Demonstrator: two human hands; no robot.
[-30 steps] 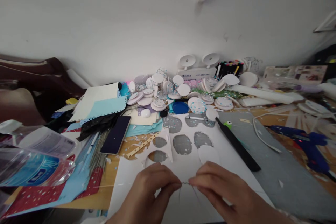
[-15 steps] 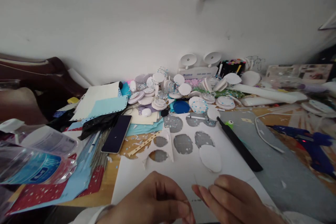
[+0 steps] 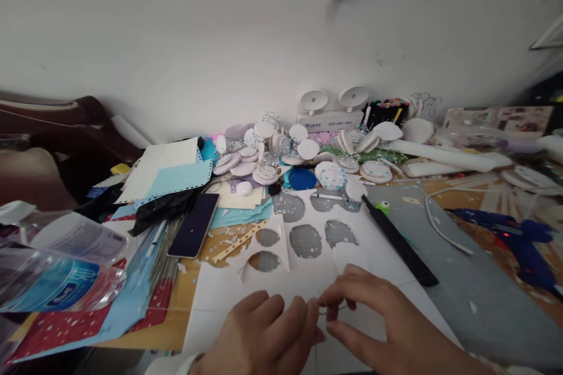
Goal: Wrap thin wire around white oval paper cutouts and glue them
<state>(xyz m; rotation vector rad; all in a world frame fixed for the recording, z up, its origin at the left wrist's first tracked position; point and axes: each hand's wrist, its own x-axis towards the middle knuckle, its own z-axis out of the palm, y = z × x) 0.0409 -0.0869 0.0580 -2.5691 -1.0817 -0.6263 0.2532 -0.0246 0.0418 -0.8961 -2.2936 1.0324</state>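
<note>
My left hand (image 3: 268,334) is closed in a pinch low in the middle, its fingertips on a thin wire (image 3: 322,309). Against those fingertips comes my right hand (image 3: 391,328), index finger and thumb curled around the same wire with a small gap between them. The wire is very fine, and most of it is hidden by the fingers. Beneath both hands lies a large white sheet (image 3: 215,299). A white paper disc (image 3: 349,256) rests on it, just beyond my right hand and partly covered by it.
Cut-out white paper (image 3: 285,246) lies ahead. A black strip-like tool (image 3: 402,246) and a blue glue gun (image 3: 523,240) are to the right. On the left are a phone (image 3: 194,225) and a clear bottle (image 3: 57,278). White discs with blue beads (image 3: 332,176) crowd the back.
My right hand has moved left and up to meet the left fingertips, its fingers now arched. My left hand has turned so its knuckles face up. The disc is now partly covered.
</note>
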